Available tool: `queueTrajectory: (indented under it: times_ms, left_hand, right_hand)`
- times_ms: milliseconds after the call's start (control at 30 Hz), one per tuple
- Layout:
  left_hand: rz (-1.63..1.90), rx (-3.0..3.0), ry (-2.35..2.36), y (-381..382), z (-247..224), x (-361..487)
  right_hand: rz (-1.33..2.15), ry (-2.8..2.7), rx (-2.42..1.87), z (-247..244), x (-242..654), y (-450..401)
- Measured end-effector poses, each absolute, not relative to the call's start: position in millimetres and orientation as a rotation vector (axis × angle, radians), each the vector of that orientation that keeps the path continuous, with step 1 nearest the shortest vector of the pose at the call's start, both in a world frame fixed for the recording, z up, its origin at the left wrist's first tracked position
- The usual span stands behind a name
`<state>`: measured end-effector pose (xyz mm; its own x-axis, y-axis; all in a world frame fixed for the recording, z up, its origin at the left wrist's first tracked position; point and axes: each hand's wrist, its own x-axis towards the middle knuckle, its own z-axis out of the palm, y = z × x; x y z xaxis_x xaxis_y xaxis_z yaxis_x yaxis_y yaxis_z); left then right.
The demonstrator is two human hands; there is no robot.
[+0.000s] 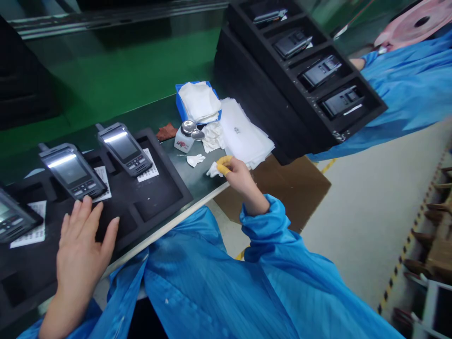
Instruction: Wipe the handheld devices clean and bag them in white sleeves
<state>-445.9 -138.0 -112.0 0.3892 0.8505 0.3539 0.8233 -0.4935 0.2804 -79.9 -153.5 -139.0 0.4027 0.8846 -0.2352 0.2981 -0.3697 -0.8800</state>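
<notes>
My left hand [83, 240] lies flat with its fingers spread, the fingertips at the lower end of a handheld keypad device [72, 172] in a black foam tray [158, 193]. A second such device [124, 148] rests to its right, and part of a third [14, 216] shows at the left edge. Paper labels with print stick out from under them. Yellow finger cots cover fingertips of my right hand [240, 176], which pinches a crumpled white wipe [213, 170] at the bench's front edge. Another crumpled wipe [196, 160] lies just beyond it.
A white dispenser bottle [183, 142] with its metal lid raised stands near a blue box [181, 101] of white wipes. White sheets [243, 136] lie beside stacked black foam trays [268, 99] holding several devices. A co-worker's blue sleeve [406, 89] is at right, cardboard [289, 188] below.
</notes>
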Motion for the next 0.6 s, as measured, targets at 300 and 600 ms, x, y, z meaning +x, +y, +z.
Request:
queueTrajectory:
  times_ms: [300,600]
  left_hand:
    - [0.745,2.564,1.498,-137.9,-110.6,-446.5]
    - [0.766,2.609,1.503,-137.3,-114.3,-446.3]
  right_hand:
    - [1.021,-0.8,-1.74,-120.8,-73.2,-141.8]
    - [0.283,-1.167,-2.112,-105.2,-59.3,-108.2]
